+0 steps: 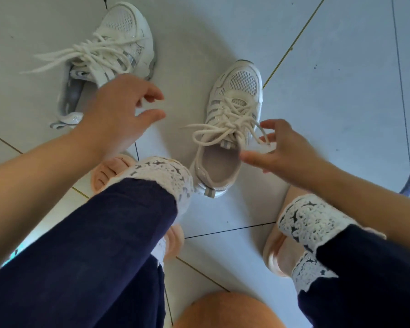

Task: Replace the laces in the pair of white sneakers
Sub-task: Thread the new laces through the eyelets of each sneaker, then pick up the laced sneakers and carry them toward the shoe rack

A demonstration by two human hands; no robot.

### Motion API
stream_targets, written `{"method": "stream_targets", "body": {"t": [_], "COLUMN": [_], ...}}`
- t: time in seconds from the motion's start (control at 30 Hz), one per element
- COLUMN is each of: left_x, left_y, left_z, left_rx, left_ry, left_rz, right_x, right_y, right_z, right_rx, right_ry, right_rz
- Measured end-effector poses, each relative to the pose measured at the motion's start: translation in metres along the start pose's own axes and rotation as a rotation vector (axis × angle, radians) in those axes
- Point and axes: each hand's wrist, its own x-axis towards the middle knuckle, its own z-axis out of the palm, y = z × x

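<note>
Two white sneakers stand on a pale glossy tiled floor (329, 91) with dark grout lines. The far-left sneaker (126, 27) has a mesh toe and silver side stripes; its thick, woven white laces (81, 50) are slack and splay out to the left. The right sneaker (242, 84), of the same mesh and stripes, sits nearer, upright, with its cream laces (213, 133) loosely tied. The left hand (118, 114) hovers between the two shoes, fingers spread and relaxed, holding nothing. The right hand (287, 152) is just right of the right sneaker's opening, fingers loosely curved, thumb well apart; one lace end reaches its fingertips, contact uncertain. Navy trousers (92, 245) with white lace cuffs (161, 174) and peach slippers (272, 252) fill the near view.
</note>
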Motion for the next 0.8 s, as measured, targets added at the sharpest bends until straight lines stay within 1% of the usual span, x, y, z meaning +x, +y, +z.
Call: {"method": "stream_targets", "body": {"t": [0.07, 0.1, 0.13, 0.2, 0.23, 0.3, 0.37, 0.47, 0.57, 0.67, 0.8], "left_x": [-0.013, -0.019, -0.025, -0.029, -0.029, -0.025, -0.017, -0.011, -0.013, -0.011, -0.003], "left_y": [-0.015, -0.022, -0.027, -0.034, -0.036, -0.040, -0.041, -0.040, -0.028, -0.005, 0.030], "left_z": [-0.005, -0.007, -0.008, -0.007, -0.005, -0.003, -0.004, -0.004, 0.001, 0.012, 0.031], "left_rx": [0.143, 0.200, 0.233, 0.265, 0.309, 0.440, 0.500, 0.460, 0.377, 0.231, -0.010], "left_ry": [0.179, 0.219, 0.225, 0.161, 0.115, 0.056, 0.050, 0.046, 0.046, -0.010, -0.057], "left_rz": [-0.068, -0.122, -0.183, -0.289, -0.298, -0.251, -0.227, -0.193, -0.119, -0.050, -0.006], "right_x": [-0.001, -0.002, -0.002, -0.001, 0.000, 0.003, 0.006, 0.016, 0.030, 0.041, 0.047], "right_y": [-0.004, -0.005, -0.007, -0.012, -0.014, -0.018, -0.022, -0.029, -0.037, -0.044, -0.045], "right_z": [0.011, 0.016, 0.020, 0.024, 0.025, 0.026, 0.026, 0.022, 0.013, 0.003, -0.012], "right_rx": [-0.040, -0.035, -0.016, 0.039, 0.072, 0.130, 0.146, 0.069, -0.086, -0.237, -0.296], "right_ry": [-0.023, -0.033, -0.041, -0.031, -0.017, 0.013, 0.042, 0.092, 0.134, 0.191, 0.244], "right_rz": [-0.018, -0.023, -0.030, -0.028, -0.024, -0.015, -0.032, -0.079, -0.103, -0.175, -0.186]}}
